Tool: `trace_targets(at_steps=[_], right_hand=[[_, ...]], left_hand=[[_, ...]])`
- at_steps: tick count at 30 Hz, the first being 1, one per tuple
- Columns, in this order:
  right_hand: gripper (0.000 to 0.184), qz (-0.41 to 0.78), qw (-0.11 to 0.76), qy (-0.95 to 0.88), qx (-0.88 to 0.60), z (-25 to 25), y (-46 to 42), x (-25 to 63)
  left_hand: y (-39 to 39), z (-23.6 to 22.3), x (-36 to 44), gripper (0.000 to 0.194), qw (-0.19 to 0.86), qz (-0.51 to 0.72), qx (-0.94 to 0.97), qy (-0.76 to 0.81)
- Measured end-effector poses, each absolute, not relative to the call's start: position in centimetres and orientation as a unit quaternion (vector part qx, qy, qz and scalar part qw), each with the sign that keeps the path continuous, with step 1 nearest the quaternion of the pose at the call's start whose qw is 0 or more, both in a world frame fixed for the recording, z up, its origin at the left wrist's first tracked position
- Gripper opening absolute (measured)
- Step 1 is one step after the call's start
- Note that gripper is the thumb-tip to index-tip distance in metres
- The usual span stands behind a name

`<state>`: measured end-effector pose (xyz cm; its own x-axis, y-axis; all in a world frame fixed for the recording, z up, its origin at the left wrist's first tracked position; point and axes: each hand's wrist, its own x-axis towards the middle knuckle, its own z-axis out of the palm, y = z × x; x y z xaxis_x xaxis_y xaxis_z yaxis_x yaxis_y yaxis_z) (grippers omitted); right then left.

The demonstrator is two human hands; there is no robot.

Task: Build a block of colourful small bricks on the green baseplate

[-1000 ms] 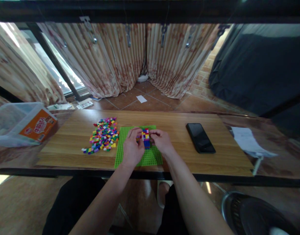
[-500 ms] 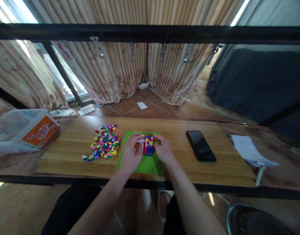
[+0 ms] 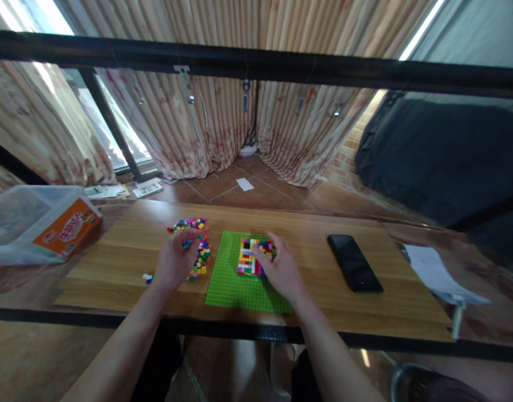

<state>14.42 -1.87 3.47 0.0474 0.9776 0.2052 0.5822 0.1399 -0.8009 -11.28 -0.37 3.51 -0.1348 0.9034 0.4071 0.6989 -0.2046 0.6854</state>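
My left hand (image 3: 175,261) is over the pile of small coloured toy bricks (image 3: 203,251), covering part of it. Its fingers curve forward with a gap between them and the thumb; I see no brick held there. A block of multicoloured bricks (image 3: 246,262) stands on the green studded baseplate (image 3: 231,290). Around the right part of that block, my right hand (image 3: 281,269) is closed, thumb across its top and fingers at its far right side. The hand hides the block's right part.
A black phone (image 3: 354,263) lies to the right on the wooden table (image 3: 118,251). White paper (image 3: 436,271) is beyond the right end. At the left sits a clear plastic tub (image 3: 30,223) with an orange label. A dark bar (image 3: 256,58) crosses in front of the curtains.
My left hand has left the brick block and moved left to the pile. My right hand has shifted from the block's right edge over its top. The view has moved slightly.
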Motion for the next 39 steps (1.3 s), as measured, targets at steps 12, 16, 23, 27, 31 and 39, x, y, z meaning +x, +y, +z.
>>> trace_targets(at_steps=[12,16,23,27,31,39], right_hand=[[0.061,0.21,0.331,-0.678,-0.622,2.0,-1.7,12.8],[0.058,0.233,0.337,-0.682,-0.605,1.7,-0.7,13.5],[0.055,0.226,0.352,-0.688,-0.592,1.7,1.1,14.4],[0.054,0.211,0.35,-0.697,-0.589,1.6,1.4,14.1],[0.054,0.204,0.351,-0.703,-0.585,1.8,1.5,13.9],[0.052,0.223,0.355,-0.706,-0.572,2.3,1.2,13.1]], left_hand=[[1.3,3.7,-14.8,0.018,0.181,0.44,0.634,0.609],[1.3,4.3,-15.6,0.016,0.24,0.389,0.701,0.548],[0.6,4.3,-15.1,0.018,0.29,0.277,0.795,0.455],[0.6,4.0,-14.3,0.02,0.239,0.246,0.819,0.46],[0.8,4.0,-13.8,0.017,0.234,0.212,0.83,0.459],[1.0,4.5,-14.1,0.016,0.292,0.282,0.79,0.46]])
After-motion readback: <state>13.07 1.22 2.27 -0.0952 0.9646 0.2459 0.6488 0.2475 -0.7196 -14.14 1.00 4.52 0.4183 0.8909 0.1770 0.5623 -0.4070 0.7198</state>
